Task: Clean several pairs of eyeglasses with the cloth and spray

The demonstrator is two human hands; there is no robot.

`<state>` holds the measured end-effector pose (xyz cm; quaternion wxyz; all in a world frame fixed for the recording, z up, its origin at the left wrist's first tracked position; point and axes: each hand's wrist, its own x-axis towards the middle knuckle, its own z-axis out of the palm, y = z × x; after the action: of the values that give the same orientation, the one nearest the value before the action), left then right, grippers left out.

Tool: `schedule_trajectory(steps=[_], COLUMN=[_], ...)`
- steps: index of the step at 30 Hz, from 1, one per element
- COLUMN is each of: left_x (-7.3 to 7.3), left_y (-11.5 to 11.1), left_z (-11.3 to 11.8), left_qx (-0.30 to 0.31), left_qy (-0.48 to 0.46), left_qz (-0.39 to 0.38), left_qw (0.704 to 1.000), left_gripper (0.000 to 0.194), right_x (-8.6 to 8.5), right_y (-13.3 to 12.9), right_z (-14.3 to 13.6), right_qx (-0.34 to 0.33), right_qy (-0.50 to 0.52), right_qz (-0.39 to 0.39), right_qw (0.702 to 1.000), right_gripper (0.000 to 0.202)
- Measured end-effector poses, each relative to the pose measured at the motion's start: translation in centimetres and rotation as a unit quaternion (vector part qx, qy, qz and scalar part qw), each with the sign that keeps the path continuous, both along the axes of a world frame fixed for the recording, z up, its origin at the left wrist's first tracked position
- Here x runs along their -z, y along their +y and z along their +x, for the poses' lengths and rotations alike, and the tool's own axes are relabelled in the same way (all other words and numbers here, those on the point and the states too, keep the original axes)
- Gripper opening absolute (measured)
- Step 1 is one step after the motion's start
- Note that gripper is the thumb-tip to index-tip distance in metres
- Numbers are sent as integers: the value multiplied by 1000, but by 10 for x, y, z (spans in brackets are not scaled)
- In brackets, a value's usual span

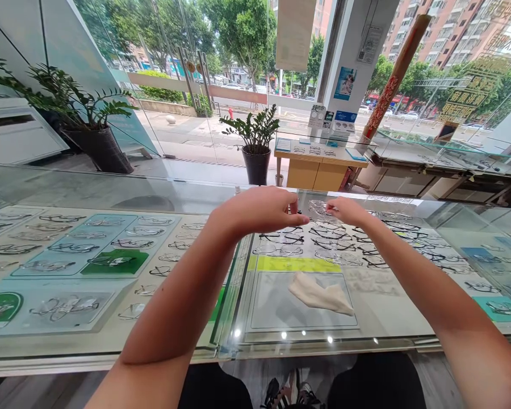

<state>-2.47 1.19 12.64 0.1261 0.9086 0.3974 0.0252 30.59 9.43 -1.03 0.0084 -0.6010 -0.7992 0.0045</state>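
Both my arms stretch out over the glass display counter (276,335). Between my hands is a pair of clear-framed eyeglasses (318,208) near the far side. My right hand (346,210) pinches at the right end of these glasses; its fingertips are small in view. My left hand (266,210) is just left of them, fingers bent down and thumb stretched out, with a gap between. Whether it touches the glasses is hard to see. A cream cloth (321,292) lies crumpled on a grey mat (272,309), nearer to me, below a yellow-green strip (293,263).
Rows of eyeglasses (334,245) lie below my hands, with more frames in the left display case (153,335). Beyond the counter are a potted plant (256,153), another large pot (100,147), a wooden cabinet (319,170) and a leaning reddish-brown post (396,79).
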Motion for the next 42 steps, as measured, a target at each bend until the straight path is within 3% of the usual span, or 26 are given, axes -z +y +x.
schedule_trajectory(steps=[10,23,33,42], left_x=[2,3,-3,-2], left_y=[3,5,2,1], left_z=[0,-1,0,1], left_qx=[0,-1,12,7], left_qy=[9,4,47,57], left_qz=[2,-13,3,4], left_qw=[1000,1000,999,998], left_gripper=[47,48,48,48], right_x=[1,-7,5,13], right_y=[10,34,13,-1], right_z=[3,-3,-1,13], right_qx=[-1,10,-41,-35], right_qy=[30,-64,-115,-73], right_qz=[-55,-49,34,24], right_qw=[998,997,992,996], right_gripper=[22,16,28,24])
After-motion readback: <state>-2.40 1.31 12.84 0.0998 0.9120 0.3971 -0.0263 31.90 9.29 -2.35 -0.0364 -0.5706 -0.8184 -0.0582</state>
